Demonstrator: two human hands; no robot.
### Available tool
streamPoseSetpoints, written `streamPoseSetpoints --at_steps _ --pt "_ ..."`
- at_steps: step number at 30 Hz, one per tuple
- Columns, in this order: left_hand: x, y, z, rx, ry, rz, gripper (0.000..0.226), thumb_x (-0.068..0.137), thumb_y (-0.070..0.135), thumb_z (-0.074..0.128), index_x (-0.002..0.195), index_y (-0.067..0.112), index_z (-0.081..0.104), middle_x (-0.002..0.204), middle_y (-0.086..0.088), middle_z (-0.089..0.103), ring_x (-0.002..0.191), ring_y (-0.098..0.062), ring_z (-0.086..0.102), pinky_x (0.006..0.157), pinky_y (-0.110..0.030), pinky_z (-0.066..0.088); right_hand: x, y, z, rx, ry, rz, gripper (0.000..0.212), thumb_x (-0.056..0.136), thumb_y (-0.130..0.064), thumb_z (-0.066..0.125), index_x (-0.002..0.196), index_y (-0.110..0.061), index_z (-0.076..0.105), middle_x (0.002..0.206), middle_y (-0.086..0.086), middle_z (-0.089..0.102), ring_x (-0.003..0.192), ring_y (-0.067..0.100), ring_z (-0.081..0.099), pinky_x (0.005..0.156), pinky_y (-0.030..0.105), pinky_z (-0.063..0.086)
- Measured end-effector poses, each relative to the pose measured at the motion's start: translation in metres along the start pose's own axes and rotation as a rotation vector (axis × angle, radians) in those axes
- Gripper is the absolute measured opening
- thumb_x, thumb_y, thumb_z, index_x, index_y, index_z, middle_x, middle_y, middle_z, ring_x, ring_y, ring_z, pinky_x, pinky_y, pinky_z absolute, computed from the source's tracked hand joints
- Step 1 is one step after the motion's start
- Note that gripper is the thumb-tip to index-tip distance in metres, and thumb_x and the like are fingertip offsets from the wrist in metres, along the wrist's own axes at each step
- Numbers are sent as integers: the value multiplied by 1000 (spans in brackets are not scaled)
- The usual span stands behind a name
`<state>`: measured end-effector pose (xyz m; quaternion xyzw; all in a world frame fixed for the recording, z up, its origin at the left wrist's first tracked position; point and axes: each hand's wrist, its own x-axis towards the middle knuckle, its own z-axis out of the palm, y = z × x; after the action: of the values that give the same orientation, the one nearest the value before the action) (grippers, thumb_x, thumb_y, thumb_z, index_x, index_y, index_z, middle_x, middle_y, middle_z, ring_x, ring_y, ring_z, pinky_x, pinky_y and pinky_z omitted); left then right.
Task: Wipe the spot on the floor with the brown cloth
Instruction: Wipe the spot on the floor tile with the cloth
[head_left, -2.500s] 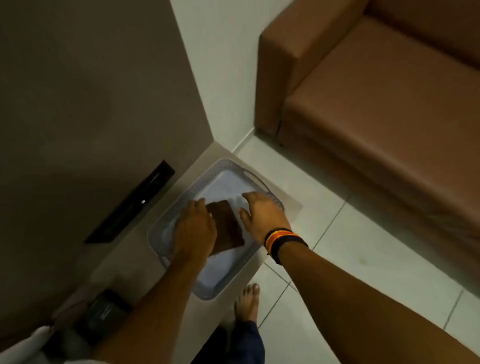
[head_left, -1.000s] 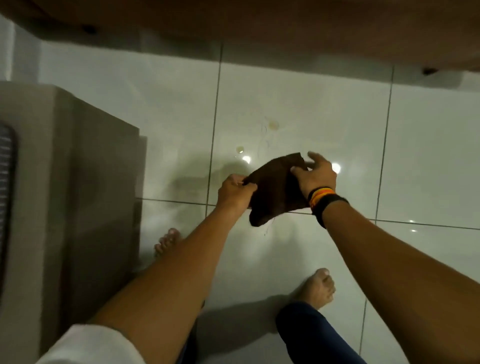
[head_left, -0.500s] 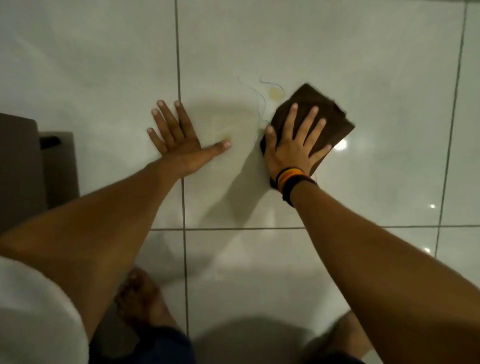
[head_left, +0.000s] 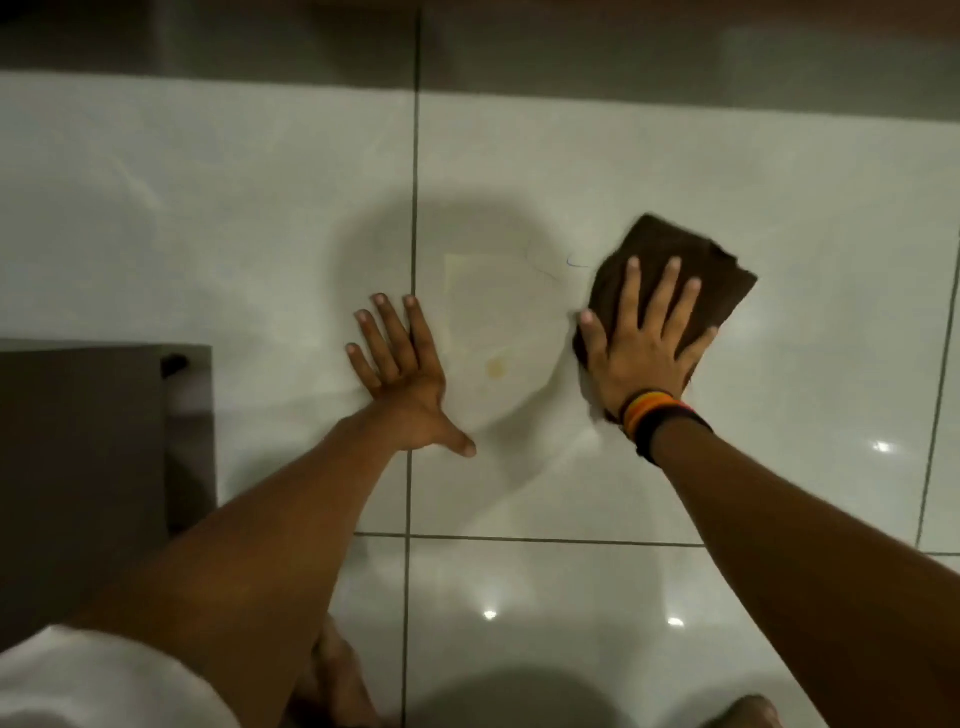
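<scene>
My right hand (head_left: 641, 348), fingers spread, presses the brown cloth (head_left: 670, 275) flat; my left hand (head_left: 402, 371) lies splayed just beside the yellowish spot (head_left: 494, 368); a grey cabinet (head_left: 78, 467) stands left.

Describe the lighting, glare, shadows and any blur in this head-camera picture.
Head view: dim, warm indoor light; small bright glare points on the glossy floor, at lower right; a soft rounded shadow between the left hand and the right hand; the brown cloth looks slightly smeared at its far edge; the yellowish spot is faint; straight tile lines bow a little from the wide lens.
</scene>
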<state>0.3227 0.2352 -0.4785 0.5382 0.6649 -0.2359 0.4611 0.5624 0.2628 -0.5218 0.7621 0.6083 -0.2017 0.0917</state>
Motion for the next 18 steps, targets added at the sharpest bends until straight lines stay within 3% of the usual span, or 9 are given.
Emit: streamPoseSetpoints --at_steps 2,4,6,8,11,15,17,18 --pt "2 0 1 3 -1 -2 188 44 59 99 145 8 -51 146 -32 -58 137 -53 -52 114 -68 -26 26 -37 0 -14 35 -53 72 97 -65 19 158 -31 1 167 10 -5 153 35 -7 113 74 5" --pt "3 0 0 -2 6 -2 187 45 58 99 145 8 -51 146 -31 -59 136 -53 -52 114 -68 -27 24 -55 6 -123 15 -308 71 97 -64 20 158 -31 5 167 10 -1 153 36 -3 113 74 3" --pt "2 2 -1 -9 2 1 186 46 58 98 146 8 -50 147 -31 -58 138 -53 -51 114 -68 -26 -3 -41 13 -254 -32 -617 69 98 -63 21 158 -32 7 168 8 2 153 34 -2 114 74 9" --pt "1 2 -2 -3 -3 -2 186 45 59 98 146 8 -50 147 -32 -57 138 -53 -51 114 -68 -26 -32 -4 18 -306 -75 -733 67 98 -63 22 158 -36 7 168 4 5 154 30 -1 116 70 12" --pt "1 1 -3 4 -2 -14 188 43 61 98 145 8 -51 147 -31 -58 138 -54 -51 112 -68 -27 -22 33 4 -260 -58 -566 66 97 -65 19 157 -38 12 168 3 8 154 28 2 118 66 9" --pt "3 0 1 0 16 -3 187 43 61 98 146 6 -49 147 -33 -57 137 -55 -51 114 -70 -26 45 -24 -9 -63 56 -159 69 97 -64 19 158 -34 4 168 6 -1 153 33 -4 115 71 6" --pt "4 -2 2 6 31 12 186 45 62 97 149 4 -46 149 -35 -54 138 -56 -49 116 -71 -23 58 -65 -8 -49 62 -163 71 96 -64 20 158 -32 4 168 8 -2 153 35 -5 114 73 4" --pt "3 -2 1 4 34 16 185 45 61 97 149 5 -45 149 -34 -54 138 -56 -49 116 -71 -23 52 -75 -5 -83 46 -265 71 97 -63 20 158 -32 6 168 9 -1 153 36 -4 114 73 4"
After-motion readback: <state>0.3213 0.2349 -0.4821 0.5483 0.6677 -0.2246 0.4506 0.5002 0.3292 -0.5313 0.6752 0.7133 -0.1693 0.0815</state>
